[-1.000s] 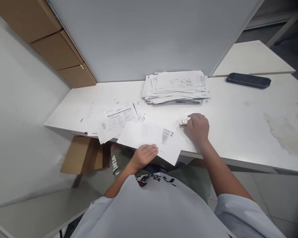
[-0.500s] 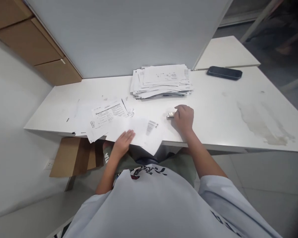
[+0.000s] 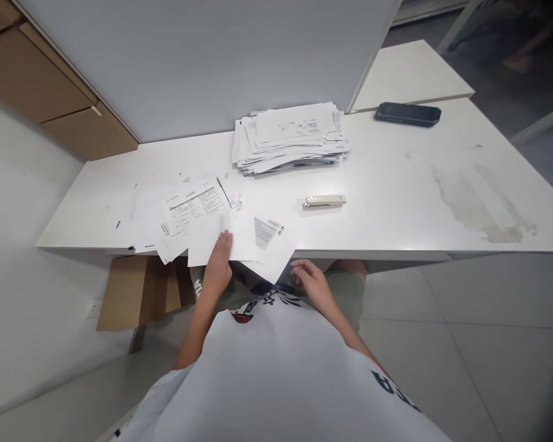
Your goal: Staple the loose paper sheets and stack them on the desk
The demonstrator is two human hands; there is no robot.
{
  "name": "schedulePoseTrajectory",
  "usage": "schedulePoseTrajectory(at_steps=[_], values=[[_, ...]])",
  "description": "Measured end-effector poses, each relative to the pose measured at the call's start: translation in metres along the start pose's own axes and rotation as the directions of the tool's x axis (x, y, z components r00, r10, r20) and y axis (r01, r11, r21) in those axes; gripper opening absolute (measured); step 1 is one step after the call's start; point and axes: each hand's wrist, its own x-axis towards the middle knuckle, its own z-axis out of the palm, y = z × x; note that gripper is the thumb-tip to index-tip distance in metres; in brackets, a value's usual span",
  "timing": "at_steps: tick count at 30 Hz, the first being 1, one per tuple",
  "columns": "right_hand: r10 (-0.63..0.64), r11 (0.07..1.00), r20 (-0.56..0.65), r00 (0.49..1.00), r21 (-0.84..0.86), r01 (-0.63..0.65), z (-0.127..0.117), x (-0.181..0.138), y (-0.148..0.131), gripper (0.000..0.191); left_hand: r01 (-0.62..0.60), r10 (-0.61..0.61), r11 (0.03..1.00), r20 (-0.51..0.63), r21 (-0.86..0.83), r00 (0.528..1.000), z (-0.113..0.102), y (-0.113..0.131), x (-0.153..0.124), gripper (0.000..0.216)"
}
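My left hand [image 3: 219, 264] is closed on a blank white sheet of paper [image 3: 203, 245] at the table's front edge, fingers on top; its thumb is partly hidden. Under and beside that sheet lies a printed sheet [image 3: 274, 258], its corner jutting over the edge. My right hand [image 3: 314, 285] hovers off the table edge, just right of that corner, fingers loosely bent and apart, with nothing in them. A cream and metal stapler [image 3: 325, 201] rests on the table, out of reach of both hands' fingers.
A thick paper stack [image 3: 295, 138] stands against the grey panel [image 3: 212, 67]. Loose printed papers [image 3: 188, 215] spread to the left. A dark phone [image 3: 408, 114] lies at the back right, near a stain [image 3: 479, 202] on the white table [image 3: 387, 221]. A cardboard box [image 3: 122, 294] sits below.
My right hand has let go of the stapler and come back toward the papers' right corner. My left hand has shifted, and a blank sheet now covers part of the printed one. The view has tilted slightly.
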Motion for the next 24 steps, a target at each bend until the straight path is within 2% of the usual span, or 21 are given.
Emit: schedulePoseTrajectory(at_steps=[2,3,5,7,9,11,13,18,24], values=[[0.103,0.987,-0.051,0.993,0.126,-0.095,0.002,-0.007,0.006,0.033,0.017,-0.034,0.988,-0.108,-0.152,0.994,-0.004,-0.002,-0.001,0.067],[0.140,0.974,-0.033,0.990,0.185,-0.131,0.002,-0.008,0.005,0.037,-0.023,-0.007,0.981,-0.151,-0.192,0.988,-0.006,-0.003,0.000,0.064],[0.167,0.949,0.041,0.985,0.263,-0.172,0.002,-0.006,-0.003,0.039,-0.187,0.155,0.964,-0.172,-0.191,0.973,-0.005,-0.004,0.005,0.060],[0.147,0.944,0.096,0.984,0.285,-0.169,0.001,-0.003,-0.014,0.038,-0.377,0.369,0.915,-0.080,-0.140,0.926,-0.002,-0.004,0.013,0.061],[0.121,0.949,0.100,0.988,0.281,-0.144,-0.001,0.000,-0.021,0.035,-0.520,0.528,0.848,0.073,-0.105,0.846,0.003,-0.002,0.021,0.064],[0.100,0.954,0.083,0.992,0.276,-0.119,-0.003,0.003,-0.025,0.032,-0.598,0.602,0.797,0.202,-0.085,0.773,0.007,0.000,0.025,0.064],[0.088,0.956,0.073,0.993,0.275,-0.105,-0.006,0.004,-0.023,0.029,-0.627,0.618,0.776,0.277,-0.068,0.736,0.009,0.003,0.028,0.064],[0.110,0.958,0.044,0.993,0.261,-0.118,-0.004,0.004,-0.016,0.030,-0.623,0.599,0.781,0.335,-0.041,0.728,0.011,0.007,0.032,0.061],[0.108,0.955,0.063,0.992,0.272,-0.121,0.004,0.002,-0.018,0.035,-0.537,0.514,0.843,0.358,-0.040,0.780,0.017,0.011,0.039,0.065]])
